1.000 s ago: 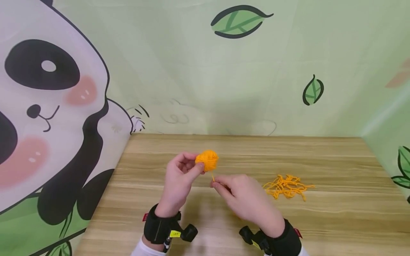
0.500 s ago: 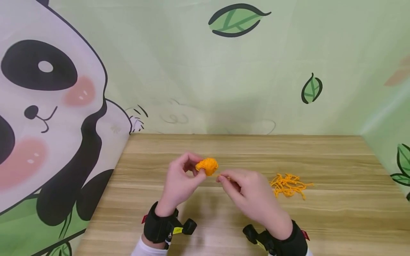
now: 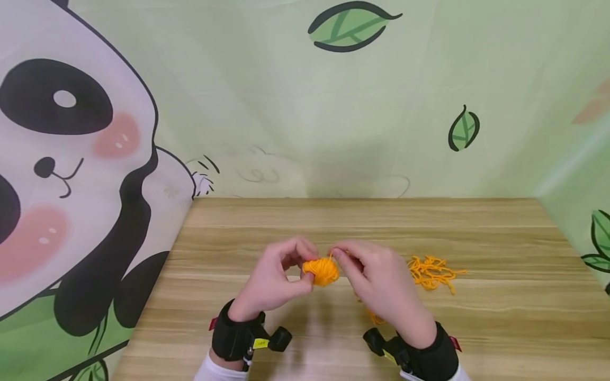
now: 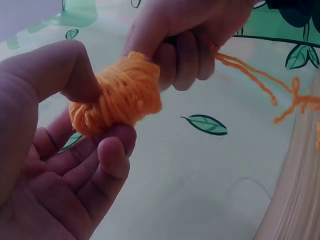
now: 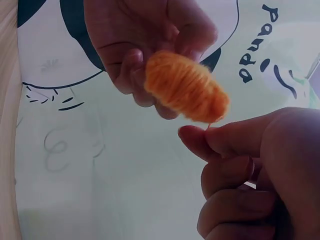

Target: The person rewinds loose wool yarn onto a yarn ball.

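Note:
A small orange ball of yarn [image 3: 322, 271] is pinched between the thumb and fingers of my left hand [image 3: 276, 278], held above the table. In the left wrist view the yarn ball [image 4: 120, 95] shows its wound strands. My right hand [image 3: 381, 280] pinches a strand of yarn close to the ball's right end. The right wrist view shows that short taut strand [image 5: 208, 126] between the ball and my thumb and finger. Loose yarn [image 4: 250, 72] trails out behind my right hand in the left wrist view.
A loose tangle of orange yarn [image 3: 433, 272] lies on the wooden table [image 3: 500, 328], right of my right hand. More yarn [image 3: 375, 317] shows below that hand. A printed backdrop [image 3: 267, 106] with a panda and leaves stands behind the table.
The yarn ball in my left hand has moved lower and slightly right, and has turned. My right hand has passed from below the ball, around its right side, to its upper right with the strand.

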Demonstrator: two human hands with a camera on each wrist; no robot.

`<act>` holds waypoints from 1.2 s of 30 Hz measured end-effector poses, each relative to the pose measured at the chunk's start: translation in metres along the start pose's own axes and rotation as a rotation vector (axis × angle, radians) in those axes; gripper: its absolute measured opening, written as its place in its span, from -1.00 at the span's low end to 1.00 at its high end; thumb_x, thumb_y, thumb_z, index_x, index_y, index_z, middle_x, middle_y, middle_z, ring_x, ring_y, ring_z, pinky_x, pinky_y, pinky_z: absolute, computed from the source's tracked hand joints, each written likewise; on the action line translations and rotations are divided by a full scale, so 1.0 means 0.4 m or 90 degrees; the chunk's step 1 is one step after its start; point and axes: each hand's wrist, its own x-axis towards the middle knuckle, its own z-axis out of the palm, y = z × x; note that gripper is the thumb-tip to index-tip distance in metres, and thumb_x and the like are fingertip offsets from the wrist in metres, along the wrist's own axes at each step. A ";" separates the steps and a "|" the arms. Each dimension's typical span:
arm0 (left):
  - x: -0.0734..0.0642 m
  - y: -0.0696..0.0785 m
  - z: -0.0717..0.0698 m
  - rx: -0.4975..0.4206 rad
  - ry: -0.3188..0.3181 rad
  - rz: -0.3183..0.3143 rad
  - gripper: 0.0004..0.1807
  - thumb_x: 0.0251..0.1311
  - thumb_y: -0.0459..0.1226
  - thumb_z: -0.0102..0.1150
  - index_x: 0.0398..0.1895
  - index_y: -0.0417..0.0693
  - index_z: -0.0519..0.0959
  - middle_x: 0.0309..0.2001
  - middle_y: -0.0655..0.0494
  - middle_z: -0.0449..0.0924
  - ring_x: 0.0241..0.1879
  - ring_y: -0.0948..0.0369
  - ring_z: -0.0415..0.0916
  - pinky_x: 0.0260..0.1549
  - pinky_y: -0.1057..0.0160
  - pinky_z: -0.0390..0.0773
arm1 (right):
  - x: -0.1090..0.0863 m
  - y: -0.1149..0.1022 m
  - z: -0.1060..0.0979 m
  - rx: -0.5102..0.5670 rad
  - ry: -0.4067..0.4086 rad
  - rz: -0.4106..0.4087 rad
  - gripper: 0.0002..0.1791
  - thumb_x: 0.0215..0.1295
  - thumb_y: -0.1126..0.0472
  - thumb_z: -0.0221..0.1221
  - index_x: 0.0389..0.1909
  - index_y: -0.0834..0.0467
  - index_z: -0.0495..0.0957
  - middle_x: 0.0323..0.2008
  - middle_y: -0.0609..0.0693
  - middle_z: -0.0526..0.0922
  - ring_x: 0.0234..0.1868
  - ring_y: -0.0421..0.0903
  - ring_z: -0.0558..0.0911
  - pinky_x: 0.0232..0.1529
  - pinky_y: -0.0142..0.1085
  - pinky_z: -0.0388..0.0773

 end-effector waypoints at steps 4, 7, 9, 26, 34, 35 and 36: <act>0.000 0.006 0.001 -0.070 -0.031 0.000 -0.71 -0.09 -0.60 0.21 -0.33 -0.11 0.53 -0.20 -0.04 0.60 -0.27 0.04 0.54 -0.26 0.19 0.67 | 0.002 0.006 0.006 0.045 -0.043 0.015 -0.81 0.46 0.06 0.13 -0.13 -0.04 0.71 -0.54 -0.28 0.55 -0.69 -0.30 0.27 -0.69 -0.40 0.27; -0.001 0.006 0.002 -0.120 -0.041 0.001 -0.73 -0.08 -0.62 0.17 -0.31 -0.17 0.50 -0.16 -0.11 0.59 -0.25 -0.01 0.55 -0.21 0.23 0.68 | 0.003 0.008 0.012 0.069 -0.075 0.032 -0.82 0.44 0.12 0.15 -0.07 -0.04 0.70 -0.58 -0.29 0.51 -0.73 -0.29 0.23 -0.69 -0.40 0.22; -0.002 0.005 0.002 -0.142 -0.026 0.001 -0.75 -0.05 -0.61 0.15 -0.31 -0.21 0.49 -0.15 -0.14 0.58 -0.26 -0.02 0.55 -0.21 0.27 0.68 | 0.004 0.009 0.015 0.071 -0.093 0.045 -0.80 0.43 0.16 0.16 -0.04 -0.03 0.69 -0.58 -0.28 0.51 -0.74 -0.28 0.21 -0.69 -0.40 0.23; 0.016 -0.011 -0.004 -0.268 0.346 -0.104 -0.88 0.23 -0.50 0.10 -0.18 -0.28 0.44 -0.22 -0.07 0.57 -0.37 0.09 0.48 -0.38 0.37 0.62 | 0.002 -0.015 0.041 -0.007 -0.253 0.049 -0.83 0.47 0.02 0.09 -0.29 -0.17 0.64 -0.44 -0.36 0.59 -0.53 -0.31 0.46 -0.49 -0.36 0.49; 0.025 -0.020 -0.005 0.001 0.409 -0.069 -0.79 0.07 -0.57 0.24 -0.20 -0.33 0.53 -0.23 -0.12 0.60 -0.36 0.07 0.53 -0.36 0.42 0.61 | -0.010 -0.045 0.034 0.007 -0.210 -0.027 -0.84 0.42 0.10 0.13 -0.36 -0.16 0.62 -0.48 -0.39 0.51 -0.56 -0.35 0.42 -0.58 -0.41 0.42; 0.027 -0.012 -0.004 0.038 0.405 -0.060 -0.78 0.05 -0.58 0.24 -0.21 -0.34 0.54 -0.25 -0.12 0.61 -0.38 0.07 0.53 -0.38 0.41 0.60 | -0.012 -0.048 0.030 0.010 -0.192 -0.035 -0.84 0.41 0.11 0.14 -0.37 -0.17 0.62 -0.48 -0.40 0.51 -0.56 -0.36 0.41 -0.59 -0.42 0.41; 0.028 -0.003 -0.002 0.070 0.398 -0.050 -0.78 0.03 -0.59 0.25 -0.23 -0.34 0.55 -0.26 -0.13 0.61 -0.41 0.07 0.52 -0.40 0.39 0.59 | -0.013 -0.050 0.026 0.014 -0.172 -0.043 -0.84 0.39 0.12 0.15 -0.38 -0.17 0.61 -0.48 -0.40 0.51 -0.57 -0.37 0.40 -0.60 -0.43 0.40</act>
